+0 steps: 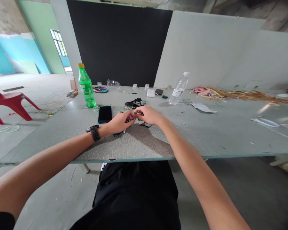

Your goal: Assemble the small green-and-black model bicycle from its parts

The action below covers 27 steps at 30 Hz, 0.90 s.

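Note:
Over the middle of the table (144,143), my left hand (122,121) and my right hand (148,114) meet at the fingertips. Both are closed, with the fingers bent around something small that the fingers hide. Just beyond them lies a cluster of black plastic-looking parts (133,103). A thin black curved piece (146,125) rests under my right hand. Beside and below my left hand, dark green bits (118,134) show in part. A black watch (94,132) is on my left wrist.
Left of my hands lies a phone (105,114), with a green bottle (85,88) behind it. A clear bottle (179,89) stands to the right, near a paper sheet (203,107). A white case (150,93) sits toward the back. Brown strips (242,95) lie far right.

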Motion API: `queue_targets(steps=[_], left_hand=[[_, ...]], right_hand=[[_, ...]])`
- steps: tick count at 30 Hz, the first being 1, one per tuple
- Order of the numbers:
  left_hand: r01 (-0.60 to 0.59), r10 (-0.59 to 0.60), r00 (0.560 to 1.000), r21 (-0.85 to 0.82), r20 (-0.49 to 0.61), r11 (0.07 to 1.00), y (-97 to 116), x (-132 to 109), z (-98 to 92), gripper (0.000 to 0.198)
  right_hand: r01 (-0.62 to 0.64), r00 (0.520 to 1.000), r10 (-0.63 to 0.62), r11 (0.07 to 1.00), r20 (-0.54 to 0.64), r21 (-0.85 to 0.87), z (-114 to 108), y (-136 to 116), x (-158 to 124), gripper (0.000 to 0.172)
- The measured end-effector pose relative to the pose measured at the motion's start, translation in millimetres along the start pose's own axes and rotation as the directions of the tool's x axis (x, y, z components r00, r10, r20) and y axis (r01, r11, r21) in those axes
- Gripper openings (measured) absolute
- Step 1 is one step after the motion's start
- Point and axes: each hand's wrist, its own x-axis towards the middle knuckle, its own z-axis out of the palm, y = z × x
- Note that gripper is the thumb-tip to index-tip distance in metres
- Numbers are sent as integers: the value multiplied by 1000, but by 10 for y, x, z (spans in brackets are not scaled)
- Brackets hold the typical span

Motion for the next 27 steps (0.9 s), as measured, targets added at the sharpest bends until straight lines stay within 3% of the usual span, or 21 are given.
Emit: queue_targets(steps=[10, 27], left_hand=[[-14, 14, 1000, -2, -2, 1000, -28, 5, 10, 11], [-32, 32, 999, 30, 11, 999, -27, 5, 9, 11]], right_hand=[[-16, 1000, 16, 1000, 11, 13, -2, -1, -3, 27], [-53, 996, 51, 998, 70, 26, -13, -25, -23, 35]])
